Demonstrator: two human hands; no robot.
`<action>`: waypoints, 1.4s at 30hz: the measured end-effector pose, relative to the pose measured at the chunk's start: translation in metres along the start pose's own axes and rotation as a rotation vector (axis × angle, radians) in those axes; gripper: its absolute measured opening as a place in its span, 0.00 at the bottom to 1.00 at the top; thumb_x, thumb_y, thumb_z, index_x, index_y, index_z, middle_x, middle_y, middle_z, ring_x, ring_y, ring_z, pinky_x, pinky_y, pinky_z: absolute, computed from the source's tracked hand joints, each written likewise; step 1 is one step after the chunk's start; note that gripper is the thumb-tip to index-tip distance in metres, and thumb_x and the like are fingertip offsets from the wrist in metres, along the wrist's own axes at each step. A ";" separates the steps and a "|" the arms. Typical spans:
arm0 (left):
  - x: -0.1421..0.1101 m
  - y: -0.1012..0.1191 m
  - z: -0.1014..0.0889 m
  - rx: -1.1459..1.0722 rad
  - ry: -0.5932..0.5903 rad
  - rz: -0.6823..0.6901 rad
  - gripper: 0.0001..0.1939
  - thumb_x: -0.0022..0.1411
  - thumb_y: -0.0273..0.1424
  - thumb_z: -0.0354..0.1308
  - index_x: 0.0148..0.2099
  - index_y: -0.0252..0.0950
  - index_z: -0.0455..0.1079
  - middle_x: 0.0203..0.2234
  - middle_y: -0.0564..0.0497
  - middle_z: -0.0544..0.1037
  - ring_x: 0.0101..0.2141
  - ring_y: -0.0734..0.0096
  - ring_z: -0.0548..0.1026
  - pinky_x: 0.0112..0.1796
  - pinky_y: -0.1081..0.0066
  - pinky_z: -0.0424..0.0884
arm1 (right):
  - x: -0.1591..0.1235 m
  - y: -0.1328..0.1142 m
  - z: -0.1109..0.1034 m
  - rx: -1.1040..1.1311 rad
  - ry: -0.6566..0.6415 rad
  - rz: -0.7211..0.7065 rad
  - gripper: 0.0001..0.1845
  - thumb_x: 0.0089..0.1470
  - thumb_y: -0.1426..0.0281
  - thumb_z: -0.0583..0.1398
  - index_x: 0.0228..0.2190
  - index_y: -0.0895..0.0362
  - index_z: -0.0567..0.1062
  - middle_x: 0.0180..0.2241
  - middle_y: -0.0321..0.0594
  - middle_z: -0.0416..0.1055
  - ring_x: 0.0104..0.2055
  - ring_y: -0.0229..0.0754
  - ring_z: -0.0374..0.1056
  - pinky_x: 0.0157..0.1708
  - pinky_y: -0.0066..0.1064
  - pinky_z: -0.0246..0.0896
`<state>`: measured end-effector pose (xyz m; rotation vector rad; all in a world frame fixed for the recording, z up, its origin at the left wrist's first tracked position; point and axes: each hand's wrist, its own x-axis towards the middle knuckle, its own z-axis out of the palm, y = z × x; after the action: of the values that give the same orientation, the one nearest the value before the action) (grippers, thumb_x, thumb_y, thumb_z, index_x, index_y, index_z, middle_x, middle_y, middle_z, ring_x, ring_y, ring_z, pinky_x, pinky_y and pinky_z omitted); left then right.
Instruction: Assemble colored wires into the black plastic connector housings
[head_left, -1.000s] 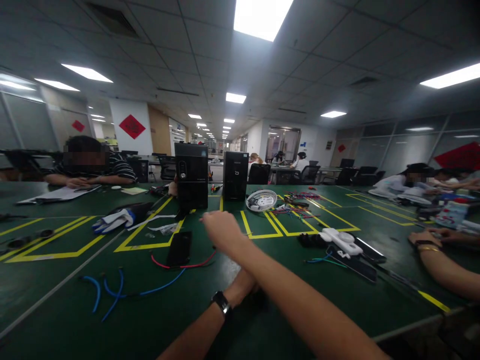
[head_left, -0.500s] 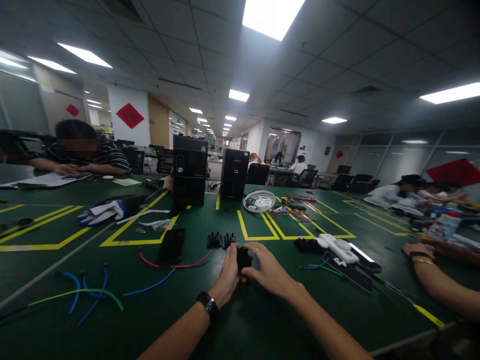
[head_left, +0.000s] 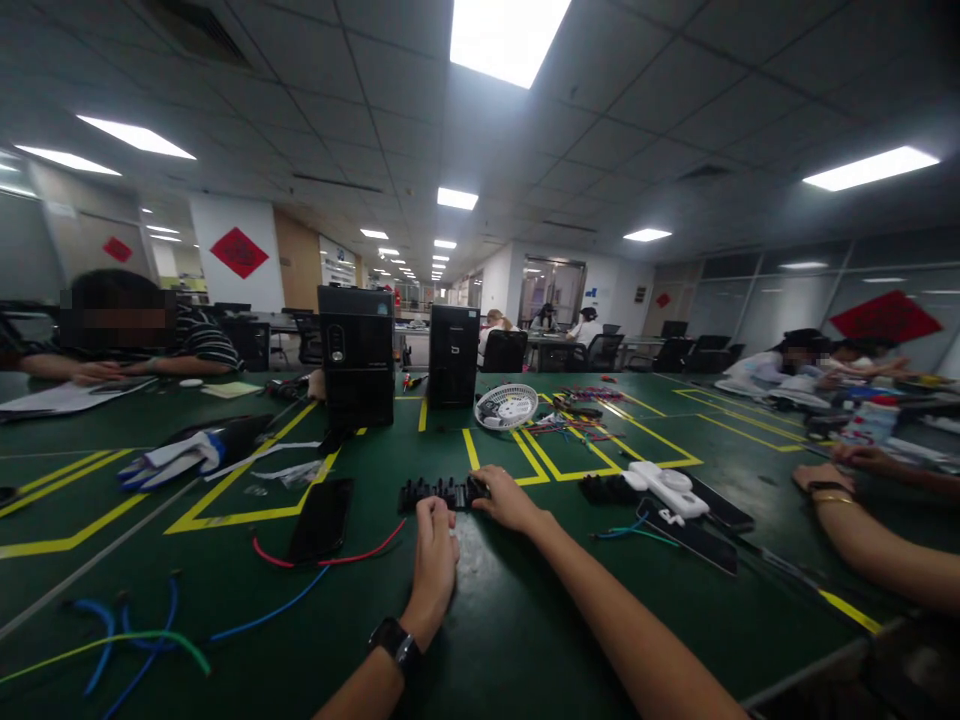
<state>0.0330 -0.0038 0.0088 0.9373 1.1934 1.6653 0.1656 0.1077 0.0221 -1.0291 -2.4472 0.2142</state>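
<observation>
Small black blocks with upright prongs [head_left: 431, 490] stand in a row on the green table. At the right end of that row, my right hand [head_left: 511, 502] grips a black block [head_left: 475, 489] between thumb and fingers. My left hand [head_left: 435, 555], with a dark watch on the wrist, is at the near side of the row. Its fingers are bent and drawn together against the blocks; what they hold, if anything, is hidden. A black phone [head_left: 322, 518] and a red wire [head_left: 367, 552] lie to the left of my left hand.
Two black computer towers [head_left: 452, 355] stand behind the blocks, near a white round basket [head_left: 506, 408] and coloured wires [head_left: 589, 410]. Blue wires [head_left: 105, 640] lie front left, gloves [head_left: 180, 455] beyond. White device [head_left: 667, 488] sits right, near another person's arm [head_left: 862, 530].
My hands have moved apart and forward. The black block they held together is now at the right end of the row, in my right hand. The view has shifted slightly.
</observation>
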 end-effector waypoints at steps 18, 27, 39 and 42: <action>-0.007 -0.003 0.010 -0.108 -0.176 -0.031 0.17 0.58 0.44 0.53 0.46 0.40 0.61 0.30 0.53 0.69 0.27 0.73 0.72 0.25 0.73 0.71 | -0.066 0.023 -0.073 -0.323 0.014 0.539 0.16 0.54 0.69 0.60 0.45 0.60 0.71 0.44 0.47 0.71 0.47 0.46 0.67 0.45 0.38 0.62; -0.015 0.008 0.015 -0.404 -0.186 -0.453 0.14 0.60 0.36 0.54 0.47 0.38 0.65 0.38 0.44 0.76 0.33 0.63 0.77 0.31 0.58 0.75 | -0.060 -0.084 -0.068 0.024 0.096 -0.060 0.25 0.55 0.61 0.59 0.53 0.54 0.66 0.50 0.43 0.66 0.52 0.42 0.62 0.52 0.32 0.55; -0.019 0.009 0.012 -0.372 -0.254 -0.459 0.19 0.59 0.41 0.54 0.50 0.37 0.64 0.39 0.41 0.77 0.29 0.63 0.77 0.29 0.60 0.74 | -0.189 0.052 -0.107 -0.543 -0.014 0.536 0.18 0.57 0.74 0.51 0.47 0.57 0.71 0.40 0.48 0.66 0.42 0.46 0.64 0.42 0.32 0.56; -0.019 0.011 0.010 -0.351 -0.270 -0.440 0.20 0.59 0.42 0.54 0.50 0.37 0.64 0.39 0.41 0.76 0.30 0.63 0.76 0.29 0.61 0.74 | -0.192 0.054 -0.103 -0.585 -0.033 0.547 0.17 0.60 0.70 0.49 0.48 0.57 0.70 0.39 0.47 0.67 0.41 0.45 0.65 0.40 0.32 0.56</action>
<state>0.0469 -0.0201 0.0199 0.6016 0.8167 1.2900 0.3657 0.0064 0.0251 -1.9478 -2.2426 -0.3387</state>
